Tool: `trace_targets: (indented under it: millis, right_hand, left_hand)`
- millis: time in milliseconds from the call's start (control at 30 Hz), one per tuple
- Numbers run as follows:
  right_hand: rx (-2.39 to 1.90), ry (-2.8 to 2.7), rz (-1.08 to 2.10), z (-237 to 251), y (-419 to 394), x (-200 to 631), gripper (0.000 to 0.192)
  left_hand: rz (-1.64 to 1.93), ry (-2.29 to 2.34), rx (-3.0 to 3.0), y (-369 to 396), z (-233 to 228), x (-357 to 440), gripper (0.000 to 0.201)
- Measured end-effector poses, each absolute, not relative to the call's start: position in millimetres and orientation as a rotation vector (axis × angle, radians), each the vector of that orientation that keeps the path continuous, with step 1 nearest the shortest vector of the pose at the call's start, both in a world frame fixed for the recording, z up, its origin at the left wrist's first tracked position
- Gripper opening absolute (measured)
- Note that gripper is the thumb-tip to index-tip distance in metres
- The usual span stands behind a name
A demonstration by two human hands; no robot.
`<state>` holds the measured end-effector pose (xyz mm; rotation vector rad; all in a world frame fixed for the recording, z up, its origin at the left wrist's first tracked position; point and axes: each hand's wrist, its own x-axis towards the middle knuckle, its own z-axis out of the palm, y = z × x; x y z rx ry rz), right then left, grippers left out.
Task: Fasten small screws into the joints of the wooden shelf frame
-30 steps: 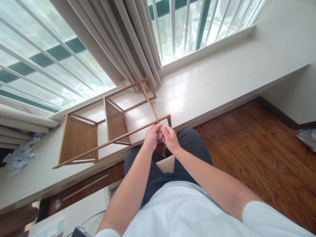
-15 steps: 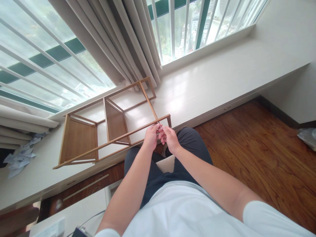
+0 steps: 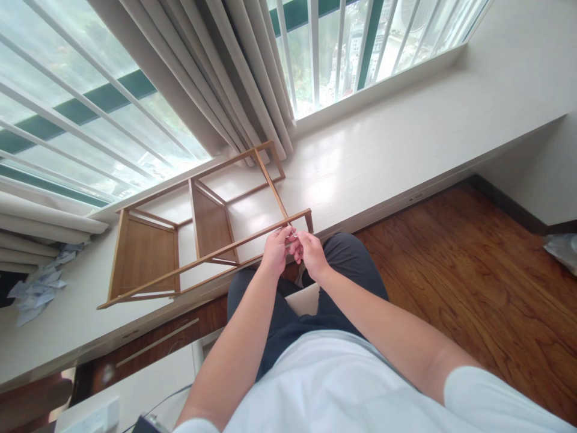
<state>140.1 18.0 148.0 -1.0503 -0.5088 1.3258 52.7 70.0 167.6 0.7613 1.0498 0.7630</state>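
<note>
You are pinching a small, thin part between both hands, left hand and right hand closed on it, just beside the near rail of the rack. The rack is lying on its side on the ledge, mostly framed; this part is not yet fitted.

Both bare forearms reach forward from the white short sleeves and converge over the lap. The left hand and right hand meet fingertip to fingertip, fingers curled and pinched together.
</note>
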Motion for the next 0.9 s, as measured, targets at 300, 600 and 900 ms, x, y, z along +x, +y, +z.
trace_targets:
  millis: [300, 600, 900]
  right_hand:
    - [-1.033, -0.419, 1.373, 150, 20, 139, 0.035]
    - [-0.695, 0.023, 1.743, 156, 23, 143, 0.017]
    - [-0.401, 0.151, 1.906, 156, 23, 144, 0.016]
  left_hand:
    - [0.765, 1.05, 0.793, 70, 170, 53, 0.035]
    - [0.808, 1.153, 0.761, 72, 170, 54, 0.036]
    - [0.826, 1.189, 0.772, 72, 173, 54, 0.036]
